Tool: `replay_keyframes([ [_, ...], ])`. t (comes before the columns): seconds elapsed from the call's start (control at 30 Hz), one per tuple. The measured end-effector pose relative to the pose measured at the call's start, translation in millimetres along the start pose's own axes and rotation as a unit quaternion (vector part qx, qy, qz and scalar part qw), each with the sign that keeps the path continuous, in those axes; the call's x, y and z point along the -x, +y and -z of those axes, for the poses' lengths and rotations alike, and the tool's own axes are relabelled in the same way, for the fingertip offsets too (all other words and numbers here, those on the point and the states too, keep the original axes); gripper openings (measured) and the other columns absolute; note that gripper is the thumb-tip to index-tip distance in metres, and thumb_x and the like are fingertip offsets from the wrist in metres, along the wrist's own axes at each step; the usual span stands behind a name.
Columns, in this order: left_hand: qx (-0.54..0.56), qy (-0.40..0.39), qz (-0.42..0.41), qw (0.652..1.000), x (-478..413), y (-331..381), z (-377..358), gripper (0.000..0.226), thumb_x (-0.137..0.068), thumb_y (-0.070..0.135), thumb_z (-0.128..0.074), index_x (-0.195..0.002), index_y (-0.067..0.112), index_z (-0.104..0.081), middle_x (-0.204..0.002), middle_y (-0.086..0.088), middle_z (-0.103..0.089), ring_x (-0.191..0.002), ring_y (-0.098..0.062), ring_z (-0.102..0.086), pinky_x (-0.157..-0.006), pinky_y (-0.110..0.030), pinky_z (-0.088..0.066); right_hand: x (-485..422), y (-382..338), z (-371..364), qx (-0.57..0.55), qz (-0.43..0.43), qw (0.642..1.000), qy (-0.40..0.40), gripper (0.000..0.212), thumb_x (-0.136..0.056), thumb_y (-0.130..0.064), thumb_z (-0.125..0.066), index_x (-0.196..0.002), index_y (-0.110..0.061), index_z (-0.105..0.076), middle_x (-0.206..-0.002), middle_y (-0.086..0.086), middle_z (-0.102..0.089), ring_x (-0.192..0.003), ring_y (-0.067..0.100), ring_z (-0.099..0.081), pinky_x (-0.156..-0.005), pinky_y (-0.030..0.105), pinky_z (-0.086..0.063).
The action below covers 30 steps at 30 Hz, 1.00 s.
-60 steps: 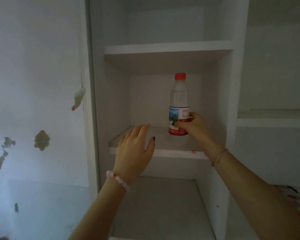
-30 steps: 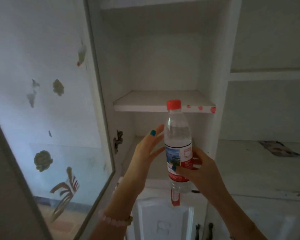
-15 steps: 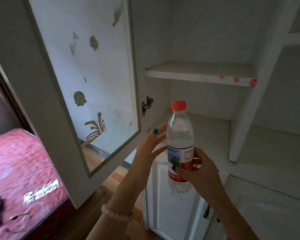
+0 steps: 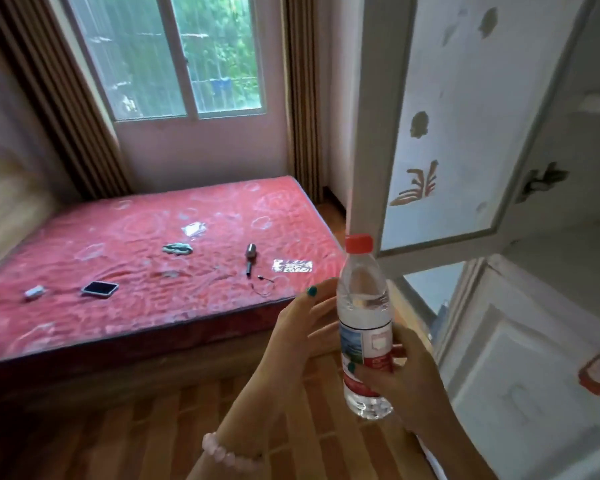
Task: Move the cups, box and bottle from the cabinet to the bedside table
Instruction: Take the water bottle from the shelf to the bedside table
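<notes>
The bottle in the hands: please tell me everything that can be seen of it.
The bottle is clear plastic, with a red cap closed on top and a white, blue and red label round its lower half. It seems to hold clear liquid up to the shoulder. It is upright in the air, before the open cabinet door. The right hand grips it round the label; the left hand is open close beside it, touching or not I cannot tell.

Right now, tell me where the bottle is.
Head view, right of centre: the bottle is upright in the right hand, the left hand beside it, before the open cabinet door.
</notes>
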<state>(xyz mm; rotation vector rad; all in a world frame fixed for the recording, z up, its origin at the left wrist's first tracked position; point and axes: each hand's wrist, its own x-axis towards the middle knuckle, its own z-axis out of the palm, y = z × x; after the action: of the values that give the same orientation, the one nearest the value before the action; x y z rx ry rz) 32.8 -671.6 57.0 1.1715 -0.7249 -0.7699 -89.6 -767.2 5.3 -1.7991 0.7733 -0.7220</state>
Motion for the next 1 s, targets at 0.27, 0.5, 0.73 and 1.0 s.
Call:
replay_keyframes([
  [0.27, 0.037, 0.185, -0.037, 0.981, 97.1, 34.4, 106.7, 0.036, -0.068, 0.055, -0.064, -0.092, 0.030, -0.075, -0.107, 0.007, -0.071, -0.106, -0.016, -0.063, -0.079, -0.032, -0.056, 31.0, -35.4, -116.6, -0.009, 0.082, 0.987, -0.139, 0.067, -0.049, -0.015, -0.090, -0.105, -0.033, -0.058, -0.099, -0.006, -0.064, -0.087, 0.009, -0.064, -0.075, 0.029, -0.054],
  [0.5, 0.052, 0.331, -0.080, 0.939, 211.0, 70.1, 215.4, 0.035, -0.080, 0.036, -0.046, -0.102, 0.016, -0.064, -0.103, 0.004, -0.073, -0.105, -0.021, -0.064, -0.072, -0.030, -0.057, 100.5, -86.1, -250.7, -0.016, 0.143, 0.960, -0.239, 0.071, -0.052, -0.015, -0.088, -0.115, -0.025, -0.057, -0.099, -0.006, -0.057, -0.091, 0.010, -0.059, -0.076, 0.028, -0.053],
  [0.73, 0.018, 0.429, -0.083, 0.899, 320.5, 102.5, 308.6, 0.034, -0.097, 0.026, -0.035, -0.107, 0.014, -0.064, -0.113, -0.003, -0.069, -0.108, -0.019, -0.063, -0.090, -0.040, -0.051, 178.0, -134.0, -369.9, -0.032, 0.174, 0.930, -0.324, 0.072, -0.053, -0.019, -0.088, -0.116, -0.025, -0.056, -0.099, -0.010, -0.054, -0.089, 0.009, -0.060, -0.075, 0.027, -0.053],
  [1.0, 0.021, 0.519, -0.104, 0.848, 401.1, 109.0, 390.5, 0.038, -0.099, 0.028, -0.032, -0.105, 0.017, -0.068, -0.113, 0.000, -0.069, -0.111, -0.012, -0.060, -0.095, -0.041, -0.047, 227.6, -163.9, -485.4, -0.030, 0.182, 0.877, -0.443, 0.065, -0.054, -0.018, -0.086, -0.111, -0.028, -0.056, -0.096, -0.009, -0.053, -0.085, 0.007, -0.059, -0.074, 0.029, -0.054],
])
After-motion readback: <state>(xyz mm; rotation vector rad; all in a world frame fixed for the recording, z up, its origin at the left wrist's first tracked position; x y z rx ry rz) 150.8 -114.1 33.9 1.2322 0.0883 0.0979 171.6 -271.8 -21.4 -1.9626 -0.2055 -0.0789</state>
